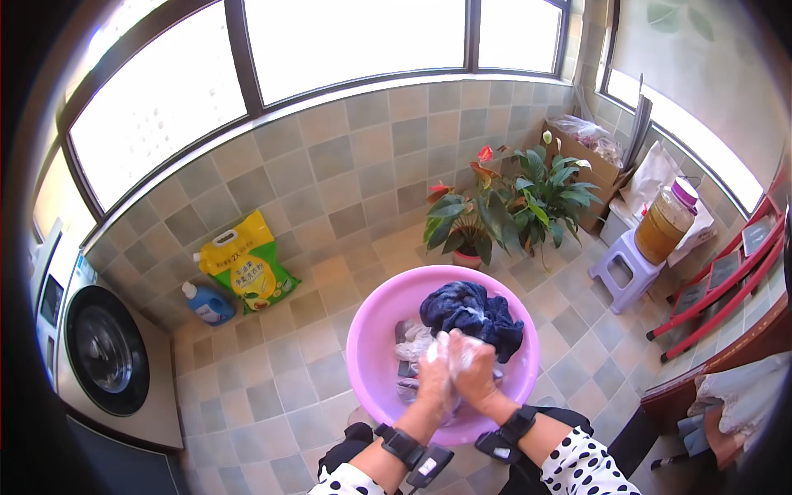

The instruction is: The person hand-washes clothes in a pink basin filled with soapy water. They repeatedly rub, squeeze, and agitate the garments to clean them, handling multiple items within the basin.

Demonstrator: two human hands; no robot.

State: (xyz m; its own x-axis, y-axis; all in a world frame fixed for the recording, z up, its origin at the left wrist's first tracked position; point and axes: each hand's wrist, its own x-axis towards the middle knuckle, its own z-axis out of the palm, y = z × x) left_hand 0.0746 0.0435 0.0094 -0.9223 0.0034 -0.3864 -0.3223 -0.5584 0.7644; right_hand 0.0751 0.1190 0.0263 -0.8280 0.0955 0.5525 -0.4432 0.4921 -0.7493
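A pink plastic basin (pixel 365 334) stands on the tiled floor between my knees. Inside it, a wet dark blue cloth (pixel 464 309) with some suds is heaped toward the far side, and light grey and white fabric (pixel 413 341) lies at the left. My left hand (pixel 436 368) and my right hand (pixel 471 366) are pressed together over the middle of the basin, both covered with white lather. The fingers are curled against each other just below the blue cloth. Whether they grip a small piece of white fabric between them cannot be made out.
A front-loading washing machine (pixel 105 352) is at the left. By the tiled wall stand a blue detergent bottle (pixel 209 305) and a yellow-green detergent bag (pixel 250 266). Potted plants (pixel 467 255) are beyond the basin. At the right are a purple stool (pixel 626 269) with a jar (pixel 665 223) and a red stepladder (pixel 721 284).
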